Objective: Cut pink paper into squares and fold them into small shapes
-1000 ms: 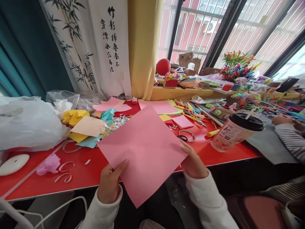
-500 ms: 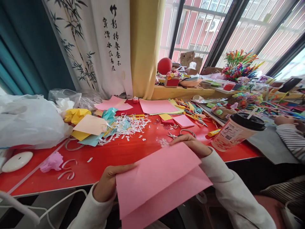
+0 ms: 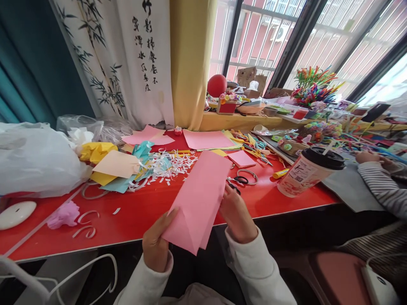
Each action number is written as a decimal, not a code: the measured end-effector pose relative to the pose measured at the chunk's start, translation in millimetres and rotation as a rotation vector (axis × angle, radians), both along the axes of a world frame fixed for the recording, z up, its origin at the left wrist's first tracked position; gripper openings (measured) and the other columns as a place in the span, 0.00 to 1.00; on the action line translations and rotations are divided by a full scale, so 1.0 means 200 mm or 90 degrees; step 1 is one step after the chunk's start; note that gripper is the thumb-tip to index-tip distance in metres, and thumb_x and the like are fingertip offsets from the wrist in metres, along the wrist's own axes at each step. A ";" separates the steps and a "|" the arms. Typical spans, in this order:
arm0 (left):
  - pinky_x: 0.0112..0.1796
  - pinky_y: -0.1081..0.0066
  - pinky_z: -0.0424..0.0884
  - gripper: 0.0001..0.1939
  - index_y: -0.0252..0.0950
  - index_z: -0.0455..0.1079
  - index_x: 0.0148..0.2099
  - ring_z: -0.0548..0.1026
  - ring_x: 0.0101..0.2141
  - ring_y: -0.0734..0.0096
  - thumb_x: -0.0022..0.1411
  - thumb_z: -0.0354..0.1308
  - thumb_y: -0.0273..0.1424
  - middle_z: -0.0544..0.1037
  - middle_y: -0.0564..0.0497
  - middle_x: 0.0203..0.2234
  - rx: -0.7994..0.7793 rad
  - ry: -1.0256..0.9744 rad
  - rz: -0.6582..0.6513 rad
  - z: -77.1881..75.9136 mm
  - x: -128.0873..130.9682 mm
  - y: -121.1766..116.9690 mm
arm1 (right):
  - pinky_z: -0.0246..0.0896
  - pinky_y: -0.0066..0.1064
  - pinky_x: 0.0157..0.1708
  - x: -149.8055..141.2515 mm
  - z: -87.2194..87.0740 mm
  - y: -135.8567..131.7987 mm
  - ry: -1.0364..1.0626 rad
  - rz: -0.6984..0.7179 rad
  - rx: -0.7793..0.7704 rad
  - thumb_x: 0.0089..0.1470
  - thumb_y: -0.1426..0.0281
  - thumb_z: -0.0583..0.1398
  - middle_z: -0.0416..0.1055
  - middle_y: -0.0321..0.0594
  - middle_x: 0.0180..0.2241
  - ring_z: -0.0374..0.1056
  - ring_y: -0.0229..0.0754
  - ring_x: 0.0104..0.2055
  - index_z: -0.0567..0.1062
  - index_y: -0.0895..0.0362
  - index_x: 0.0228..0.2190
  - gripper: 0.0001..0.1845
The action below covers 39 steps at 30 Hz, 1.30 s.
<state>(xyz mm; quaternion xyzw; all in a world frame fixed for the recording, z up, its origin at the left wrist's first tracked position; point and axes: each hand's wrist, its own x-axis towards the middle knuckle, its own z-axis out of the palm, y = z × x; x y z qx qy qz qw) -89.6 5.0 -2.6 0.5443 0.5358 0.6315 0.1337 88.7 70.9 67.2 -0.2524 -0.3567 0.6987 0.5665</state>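
Note:
A folded sheet of pink paper (image 3: 199, 199) is held between my two hands above the front edge of the red table (image 3: 133, 216). My left hand (image 3: 157, 241) pinches its lower left corner, thumb on top. Along the right edge, my right hand (image 3: 237, 214) grips the paper, with part of its fingers hidden behind the sheet. Just beyond that hand lie black-handled scissors (image 3: 240, 180), partly covered. A small pad of pink paper squares (image 3: 241, 159) sits a little farther back.
Shredded white paper (image 3: 171, 165) and coloured sheets are heaped at the left, beside a white plastic bag (image 3: 38, 161). A drink cup (image 3: 308, 171) stands at the right. A co-worker's striped sleeve (image 3: 378, 182) shows at the far right. Pink sheets (image 3: 206, 140) lie at the back.
The pink paper has turned from lying crosswise to standing more lengthwise, its far end now over the table. My right hand has come down and left along its edge. The view has shifted slightly.

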 end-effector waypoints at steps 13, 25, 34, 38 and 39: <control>0.50 0.62 0.61 0.35 0.35 0.52 0.58 0.61 0.53 0.58 0.50 0.58 0.40 0.60 0.40 0.54 -0.255 -0.212 -0.277 0.31 0.02 0.05 | 0.64 0.32 0.29 0.00 0.05 0.06 -0.291 0.083 0.049 0.38 0.64 0.64 0.73 0.40 0.29 0.69 0.41 0.28 0.74 0.60 0.29 0.15; 0.31 0.74 0.70 0.14 0.34 0.70 0.36 0.73 0.30 0.71 0.45 0.63 0.32 0.77 0.51 0.31 -0.259 -0.443 -0.221 0.35 0.12 0.10 | 0.53 0.25 0.19 -0.02 0.07 -0.02 -0.443 0.046 0.122 0.41 0.54 0.59 0.65 0.35 0.18 0.61 0.36 0.22 0.70 0.59 0.23 0.20; 0.34 0.70 0.69 0.17 0.35 0.68 0.39 0.72 0.33 0.68 0.45 0.63 0.33 0.75 0.50 0.32 -0.249 -0.388 -0.186 0.32 0.15 0.10 | 0.44 0.24 0.17 -0.01 0.06 -0.02 -0.482 0.015 0.186 0.46 0.55 0.56 0.54 0.31 0.17 0.50 0.31 0.19 0.63 0.57 0.22 0.18; 0.33 0.72 0.68 0.15 0.35 0.68 0.38 0.71 0.31 0.71 0.48 0.61 0.34 0.75 0.52 0.30 -0.231 -0.377 -0.192 0.31 0.13 0.10 | 0.41 0.24 0.18 -0.01 0.04 -0.01 -0.485 -0.013 0.197 0.48 0.57 0.56 0.47 0.29 0.17 0.43 0.29 0.19 0.54 0.56 0.18 0.20; 0.32 0.73 0.68 0.13 0.35 0.69 0.37 0.70 0.30 0.73 0.49 0.60 0.35 0.74 0.53 0.28 -0.226 -0.378 -0.190 0.31 0.13 0.10 | 0.40 0.24 0.18 -0.01 0.04 -0.01 -0.479 -0.003 0.193 0.48 0.57 0.56 0.46 0.29 0.18 0.43 0.29 0.19 0.53 0.56 0.18 0.21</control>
